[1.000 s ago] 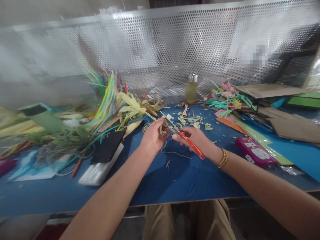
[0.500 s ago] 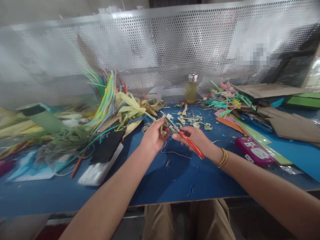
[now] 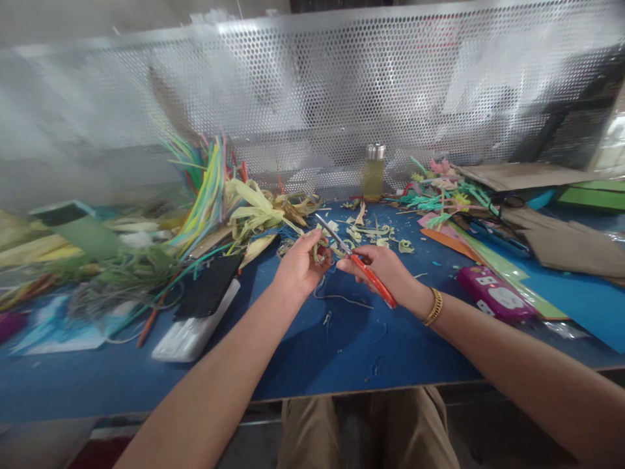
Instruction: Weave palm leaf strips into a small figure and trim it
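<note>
My right hand (image 3: 385, 270) grips red-handled scissors (image 3: 359, 264), whose metal blades point up and left toward my left hand. My left hand (image 3: 300, 267) is closed in a pinch on a small pale green-yellow craft piece (image 3: 319, 251) right beside the blades. Both hands hover just above the blue table (image 3: 332, 352), near its middle. A thin loose thread (image 3: 336, 298) lies on the table under them.
Dried husk strips and coloured straws (image 3: 215, 195) pile up at the left. A black phone (image 3: 209, 286) rests on a white case (image 3: 188, 335). A glass bottle (image 3: 374, 172) stands at the back before a perforated metal screen. A purple power strip (image 3: 493, 293), coloured paper and brown cardboard lie at the right.
Almost nothing moved. The scissors tilted slightly and their blades edged closer to the piece in my left hand.
</note>
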A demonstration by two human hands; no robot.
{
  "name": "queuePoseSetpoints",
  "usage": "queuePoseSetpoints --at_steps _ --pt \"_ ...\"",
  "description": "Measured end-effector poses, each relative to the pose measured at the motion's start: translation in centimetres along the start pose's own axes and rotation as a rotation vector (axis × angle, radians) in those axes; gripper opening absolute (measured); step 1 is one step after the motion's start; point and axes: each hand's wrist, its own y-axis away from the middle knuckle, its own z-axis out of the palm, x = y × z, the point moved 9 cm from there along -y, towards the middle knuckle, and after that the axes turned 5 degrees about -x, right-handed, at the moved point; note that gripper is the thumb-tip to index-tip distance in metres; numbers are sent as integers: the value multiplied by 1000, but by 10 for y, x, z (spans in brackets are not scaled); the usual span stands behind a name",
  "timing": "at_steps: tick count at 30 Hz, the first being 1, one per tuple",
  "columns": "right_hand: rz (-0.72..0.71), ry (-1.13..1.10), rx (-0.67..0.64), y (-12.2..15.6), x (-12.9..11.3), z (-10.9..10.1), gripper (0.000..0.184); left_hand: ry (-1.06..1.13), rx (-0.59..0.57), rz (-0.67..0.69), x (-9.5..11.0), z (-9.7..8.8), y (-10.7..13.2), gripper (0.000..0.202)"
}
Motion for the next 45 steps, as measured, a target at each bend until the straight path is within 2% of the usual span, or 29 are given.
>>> queuePoseSetpoints --at_steps 3,5,8,10,13,17,21,26,29,34,39,45 --pt "-43 -2 61 -1 -2 -7 41 -6 0 0 1 0 1 22" --pt "-83 3 147 -1 -5 -19 41 -36 -9 15 2 1 3 24" --pt "-177 -35 275 -1 -12 -38 49 -163 -51 53 4 7 5 26" --pt "-237 -120 295 -2 -16 -45 56 -281 -92 80 3 12 7 27" --pt "-225 -231 232 -4 -16 -45 59 -422 -167 94 -2 20 8 29" --pt "-158 -286 123 -4 -14 -34 54 -498 -238 96 -6 25 9 32" --pt "-192 -308 112 -3 -18 -32 50 -513 -266 95 -8 27 10 32" --pt "-189 -238 29 -3 -22 -24 43 -507 -258 70 -10 28 11 31" --pt "-179 -249 37 -3 -21 -29 41 -531 -280 16 -12 27 13 31" --pt "-195 -301 85 -5 -17 -44 41 -706 -352 -19 -12 28 14 23" --pt "-178 -305 84 -8 -11 -47 42 -742 -326 21 -8 24 10 19" --pt "-172 -368 69 -8 -11 -44 47 -750 -281 70 -4 21 8 24"
